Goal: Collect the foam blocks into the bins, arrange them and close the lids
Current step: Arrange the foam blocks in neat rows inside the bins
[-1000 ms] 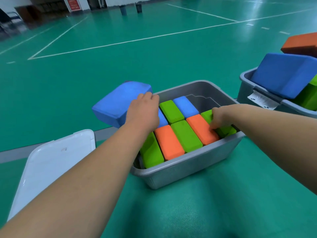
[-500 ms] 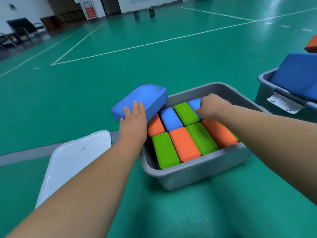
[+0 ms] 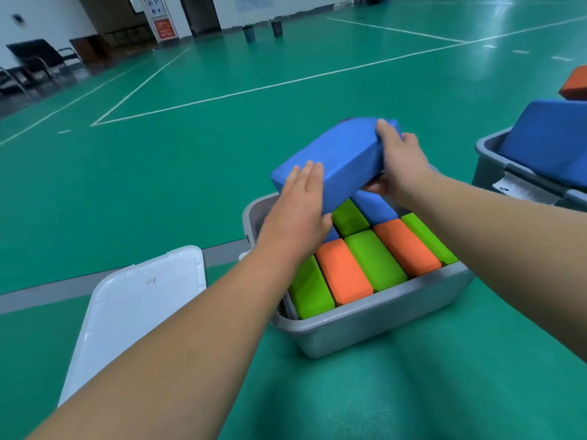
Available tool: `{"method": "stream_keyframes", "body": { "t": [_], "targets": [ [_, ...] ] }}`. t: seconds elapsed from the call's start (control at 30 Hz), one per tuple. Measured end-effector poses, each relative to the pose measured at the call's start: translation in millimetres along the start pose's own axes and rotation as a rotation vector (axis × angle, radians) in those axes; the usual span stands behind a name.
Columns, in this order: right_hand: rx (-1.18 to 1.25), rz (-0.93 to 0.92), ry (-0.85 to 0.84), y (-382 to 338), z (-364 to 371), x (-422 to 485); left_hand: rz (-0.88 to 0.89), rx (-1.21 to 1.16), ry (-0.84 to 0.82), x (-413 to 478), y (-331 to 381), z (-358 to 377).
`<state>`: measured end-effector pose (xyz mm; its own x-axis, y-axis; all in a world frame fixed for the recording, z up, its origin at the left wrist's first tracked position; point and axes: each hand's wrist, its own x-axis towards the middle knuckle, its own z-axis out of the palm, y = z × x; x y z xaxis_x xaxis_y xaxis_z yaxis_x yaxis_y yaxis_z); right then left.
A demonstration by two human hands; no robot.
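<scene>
The gray bin (image 3: 381,322) at centre frame looks one layer full. The left hand (image 3: 295,217) lies flat on the blue block (image 3: 343,154) above it, the right hand (image 3: 400,160) grips it. The lid (image 3: 136,306) at lower left is still off.

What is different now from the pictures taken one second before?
The right hand left the packed blocks in the grey bin and gripped the far end of the big blue block, which rose over the bin. The left hand stays on its near end. Packed blocks and white lid stayed.
</scene>
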<state>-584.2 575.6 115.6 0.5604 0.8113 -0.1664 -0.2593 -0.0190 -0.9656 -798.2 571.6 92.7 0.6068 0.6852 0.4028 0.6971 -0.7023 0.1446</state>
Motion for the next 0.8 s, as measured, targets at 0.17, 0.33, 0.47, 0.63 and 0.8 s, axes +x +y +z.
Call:
{"method": "stream_keyframes", "body": {
  "t": [0.17, 0.33, 0.47, 0.63, 0.8],
  "targets": [
    [-0.143, -0.214, 0.239, -25, -28, -4, -0.041, -0.017, -0.088, 9, 24, 17],
    [-0.472, -0.547, 0.389, -30, -68, 2, -0.013, 0.04, -0.49, 4, 23, 53],
    [-0.668, -0.649, 0.35, -24, -93, 6, 0.009, 0.112, -0.775, -3, 19, 77],
    [-0.831, -0.644, 0.232, -6, -111, 16, -0.028, 0.11, -0.858, 2, 21, 87],
    [-0.887, -0.637, 0.156, -1, -106, 25, -0.037, 0.097, -0.849, 5, 24, 89]
  ]
}}
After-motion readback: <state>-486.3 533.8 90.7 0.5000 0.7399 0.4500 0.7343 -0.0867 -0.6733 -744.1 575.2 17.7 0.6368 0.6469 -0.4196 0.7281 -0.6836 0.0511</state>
